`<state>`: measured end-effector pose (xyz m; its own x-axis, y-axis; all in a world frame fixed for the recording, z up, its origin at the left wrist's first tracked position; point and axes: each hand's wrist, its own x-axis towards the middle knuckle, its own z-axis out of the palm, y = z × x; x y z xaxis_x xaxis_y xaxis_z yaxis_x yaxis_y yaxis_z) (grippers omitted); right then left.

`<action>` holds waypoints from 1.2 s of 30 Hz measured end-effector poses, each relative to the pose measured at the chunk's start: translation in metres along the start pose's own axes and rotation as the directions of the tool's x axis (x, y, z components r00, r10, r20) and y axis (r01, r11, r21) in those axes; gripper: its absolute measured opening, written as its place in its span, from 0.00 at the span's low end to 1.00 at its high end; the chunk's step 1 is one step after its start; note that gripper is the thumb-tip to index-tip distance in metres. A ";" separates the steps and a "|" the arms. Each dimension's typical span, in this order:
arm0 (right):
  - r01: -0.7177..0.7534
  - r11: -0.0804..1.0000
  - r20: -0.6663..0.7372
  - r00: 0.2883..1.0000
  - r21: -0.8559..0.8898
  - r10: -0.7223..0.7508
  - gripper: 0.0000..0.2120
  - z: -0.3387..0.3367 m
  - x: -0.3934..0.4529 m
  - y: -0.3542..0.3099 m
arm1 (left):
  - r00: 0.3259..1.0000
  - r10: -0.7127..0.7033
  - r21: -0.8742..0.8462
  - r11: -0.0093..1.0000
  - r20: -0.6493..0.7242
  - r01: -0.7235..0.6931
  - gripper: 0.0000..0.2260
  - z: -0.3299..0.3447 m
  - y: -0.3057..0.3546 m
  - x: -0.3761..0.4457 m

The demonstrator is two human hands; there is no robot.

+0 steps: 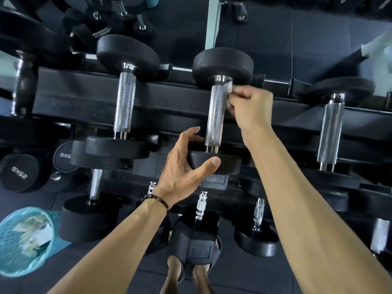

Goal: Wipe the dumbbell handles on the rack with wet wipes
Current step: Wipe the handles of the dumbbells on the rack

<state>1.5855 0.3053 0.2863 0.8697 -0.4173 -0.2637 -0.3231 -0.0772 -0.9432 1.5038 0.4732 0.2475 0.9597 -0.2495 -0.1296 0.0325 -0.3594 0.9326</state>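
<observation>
A black dumbbell with a knurled silver handle (216, 115) lies across the top tier of the black rack (174, 98). My right hand (249, 107) grips a white wet wipe (228, 88) and presses it against the far end of that handle, just under the far weight head (222, 66). My left hand (186, 164) curls round the near weight head (224, 165) of the same dumbbell, thumb on its front face. Two neighbouring dumbbells show their handles, one to the left (125, 105) and one to the right (331, 132).
A turquoise mesh bin (31, 240) with crumpled paper stands on the floor at lower left. Lower rack tiers hold more dumbbells, including a 30KG one (199, 247) near my feet. Round 25KG heads (20, 172) sit at left. A mirror behind the rack reflects the room.
</observation>
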 end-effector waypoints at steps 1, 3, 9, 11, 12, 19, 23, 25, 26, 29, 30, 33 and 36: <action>-0.013 0.999 0.034 0.999 -0.031 0.014 0.13 -0.005 -0.008 0.005 | 1.000 0.000 0.003 1.000 0.001 0.000 0.40 0.000 0.000 0.000; -0.021 0.988 0.160 0.986 -0.152 0.046 0.15 -0.017 -0.032 0.018 | 1.000 0.004 0.016 1.000 -0.004 -0.004 0.38 0.000 0.001 0.000; -0.035 0.999 0.146 0.989 -0.024 0.039 0.17 -0.006 -0.008 0.001 | 1.000 -0.008 0.014 1.000 -0.013 0.008 0.36 0.001 0.002 -0.001; -0.029 0.999 0.091 0.996 0.029 0.026 0.21 0.000 0.007 -0.004 | 1.000 -0.013 0.011 1.000 -0.012 0.013 0.36 0.000 0.002 0.000; -0.033 0.999 0.101 0.994 0.026 0.031 0.22 -0.001 0.006 -0.002 | 1.000 -0.014 0.011 1.000 -0.011 0.014 0.36 0.000 0.001 0.000; 0.016 0.949 0.364 0.925 -0.316 0.105 0.15 -0.029 -0.040 0.021 | 1.000 0.006 0.023 1.000 -0.010 -0.006 0.37 0.001 0.002 0.000; -0.107 0.994 0.270 0.958 0.014 0.100 0.20 -0.013 -0.017 0.007 | 1.000 0.007 0.033 0.999 -0.011 -0.006 0.41 0.001 0.002 0.000; -0.087 0.996 0.299 0.950 -0.025 0.091 0.19 -0.017 -0.023 0.012 | 1.000 0.004 0.037 0.999 -0.008 -0.004 0.40 0.001 0.002 0.000; -0.063 0.992 0.331 0.939 -0.109 0.096 0.17 -0.023 -0.032 0.016 | 1.000 0.000 0.033 0.999 -0.007 0.000 0.39 0.001 0.002 -0.001; -0.018 0.970 0.377 0.920 -0.243 0.112 0.13 -0.034 -0.049 0.022 | 1.000 0.005 0.020 1.000 -0.009 -0.005 0.35 0.001 0.002 0.000; -0.030 0.983 0.365 0.926 -0.181 0.096 0.14 -0.030 -0.044 0.019 | 1.000 0.003 0.019 1.000 -0.008 -0.003 0.35 0.001 0.002 0.000; -0.087 0.992 0.244 0.968 0.088 0.063 0.20 -0.011 -0.008 0.005 | 1.000 -0.004 0.021 1.000 -0.013 0.005 0.36 0.001 0.000 0.000; -0.116 0.967 0.181 0.981 0.228 0.075 0.20 0.004 0.017 0.000 | 1.000 0.005 0.026 1.000 -0.024 -0.004 0.38 0.001 -0.001 0.000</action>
<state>1.6013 0.3015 0.2808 0.8962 -0.2515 -0.3656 -0.3278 0.1802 -0.9274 1.5030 0.4723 0.2466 0.9663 -0.2293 -0.1168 0.0211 -0.3817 0.9240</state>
